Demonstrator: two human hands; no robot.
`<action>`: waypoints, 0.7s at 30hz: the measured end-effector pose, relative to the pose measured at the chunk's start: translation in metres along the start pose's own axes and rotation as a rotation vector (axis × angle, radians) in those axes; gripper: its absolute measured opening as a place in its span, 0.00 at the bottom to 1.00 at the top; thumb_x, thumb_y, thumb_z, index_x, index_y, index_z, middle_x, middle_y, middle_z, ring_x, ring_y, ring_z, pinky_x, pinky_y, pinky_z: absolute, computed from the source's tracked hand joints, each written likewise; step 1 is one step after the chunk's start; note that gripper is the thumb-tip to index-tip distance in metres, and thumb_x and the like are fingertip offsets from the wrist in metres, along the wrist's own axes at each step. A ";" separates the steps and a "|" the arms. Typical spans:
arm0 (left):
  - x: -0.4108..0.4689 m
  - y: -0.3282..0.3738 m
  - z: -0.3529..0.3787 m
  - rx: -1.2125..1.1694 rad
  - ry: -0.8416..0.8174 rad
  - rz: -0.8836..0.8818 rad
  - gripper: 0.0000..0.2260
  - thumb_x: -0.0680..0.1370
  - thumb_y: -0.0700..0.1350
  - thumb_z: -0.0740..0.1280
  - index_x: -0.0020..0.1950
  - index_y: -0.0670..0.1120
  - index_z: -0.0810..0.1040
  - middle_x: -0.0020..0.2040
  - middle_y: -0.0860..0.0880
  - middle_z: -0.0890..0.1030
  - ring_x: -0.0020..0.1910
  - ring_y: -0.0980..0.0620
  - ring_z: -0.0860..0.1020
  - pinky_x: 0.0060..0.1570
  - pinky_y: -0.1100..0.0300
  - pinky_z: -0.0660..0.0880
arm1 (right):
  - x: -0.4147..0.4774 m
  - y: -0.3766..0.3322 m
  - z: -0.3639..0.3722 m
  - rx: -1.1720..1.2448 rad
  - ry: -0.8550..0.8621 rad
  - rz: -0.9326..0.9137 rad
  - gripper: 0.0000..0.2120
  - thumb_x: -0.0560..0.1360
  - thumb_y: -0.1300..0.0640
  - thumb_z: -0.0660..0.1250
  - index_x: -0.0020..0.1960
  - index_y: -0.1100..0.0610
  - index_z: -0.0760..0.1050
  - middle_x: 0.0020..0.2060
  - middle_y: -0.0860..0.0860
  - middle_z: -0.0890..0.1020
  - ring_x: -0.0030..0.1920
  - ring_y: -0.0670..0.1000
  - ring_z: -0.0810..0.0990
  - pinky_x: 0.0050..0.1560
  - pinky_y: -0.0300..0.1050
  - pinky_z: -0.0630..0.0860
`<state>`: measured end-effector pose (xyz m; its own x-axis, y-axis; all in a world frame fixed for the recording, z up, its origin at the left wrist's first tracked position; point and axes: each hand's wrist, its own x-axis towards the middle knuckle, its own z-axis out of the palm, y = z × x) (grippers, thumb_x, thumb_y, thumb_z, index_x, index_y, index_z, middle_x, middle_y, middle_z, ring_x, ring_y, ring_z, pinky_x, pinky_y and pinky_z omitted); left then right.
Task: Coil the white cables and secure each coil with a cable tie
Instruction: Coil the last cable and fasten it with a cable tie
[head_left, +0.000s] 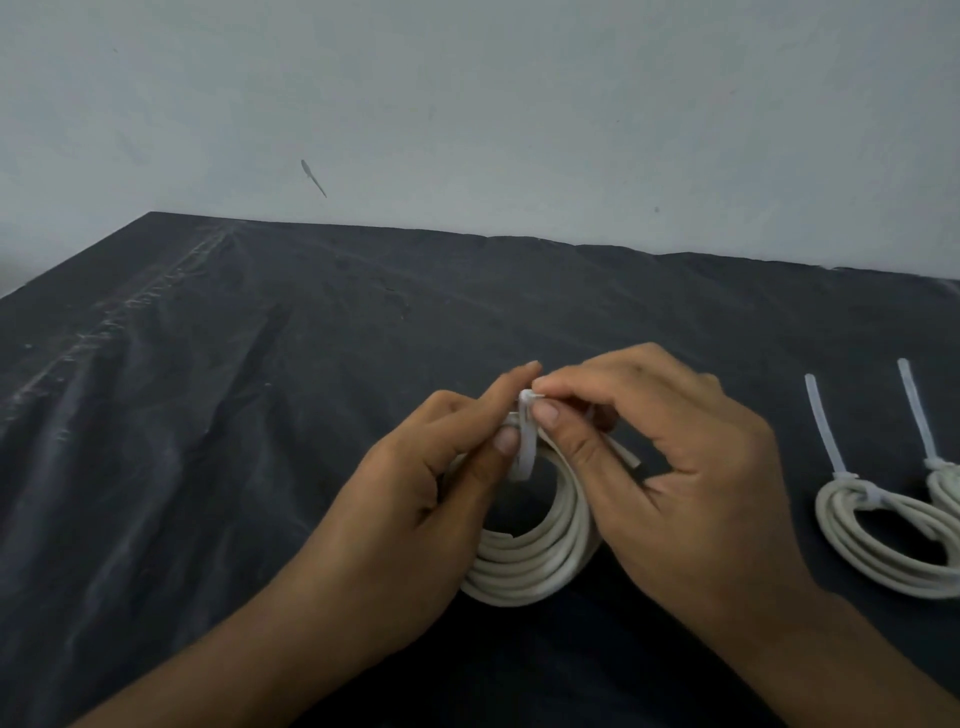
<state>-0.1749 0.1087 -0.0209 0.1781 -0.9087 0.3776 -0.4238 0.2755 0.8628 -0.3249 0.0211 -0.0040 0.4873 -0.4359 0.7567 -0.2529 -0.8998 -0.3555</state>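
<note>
item: white coil (524, 561), standing on the bench (260, 415); at the coil's top your left hand (415, 499) and right hand (670, 467) each pinch the cable tie (525, 436), so thread the tail squarely, then pull snug.

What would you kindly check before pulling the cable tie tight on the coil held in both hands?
1. Left hand grips the coil: ok.
2. Right hand pinches the cable tie near its head: ok.
3. Tie's tip threaded through the head: cannot tell, fingertips cover it.
4. Tie encloses every turn: cannot tell.
5. Coil's turns lie neatly together: ok.
6. Finished coils lie apart, to the right: ok.
</note>
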 end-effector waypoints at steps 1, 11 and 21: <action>0.000 0.000 0.000 0.012 0.004 0.004 0.20 0.78 0.55 0.58 0.70 0.61 0.71 0.41 0.59 0.76 0.41 0.61 0.77 0.41 0.72 0.71 | 0.001 0.000 -0.001 -0.015 0.005 -0.017 0.04 0.76 0.57 0.72 0.50 0.53 0.84 0.43 0.45 0.82 0.45 0.45 0.81 0.47 0.55 0.74; 0.004 0.008 0.008 0.077 0.082 0.024 0.13 0.78 0.52 0.61 0.57 0.53 0.82 0.38 0.55 0.79 0.38 0.57 0.79 0.37 0.72 0.71 | 0.005 -0.002 -0.006 -0.135 -0.047 -0.099 0.03 0.78 0.58 0.69 0.46 0.53 0.80 0.42 0.44 0.81 0.43 0.47 0.79 0.48 0.50 0.70; 0.009 0.005 0.013 -0.062 0.081 -0.027 0.10 0.79 0.50 0.64 0.55 0.58 0.83 0.31 0.54 0.77 0.28 0.64 0.72 0.32 0.69 0.71 | 0.016 0.004 -0.022 0.055 -0.039 -0.082 0.05 0.77 0.59 0.69 0.53 0.58 0.80 0.45 0.48 0.81 0.49 0.46 0.80 0.50 0.36 0.72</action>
<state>-0.1873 0.0978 -0.0174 0.2608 -0.8886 0.3773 -0.3620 0.2723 0.8915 -0.3366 0.0106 0.0190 0.5365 -0.3599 0.7633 -0.1653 -0.9318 -0.3231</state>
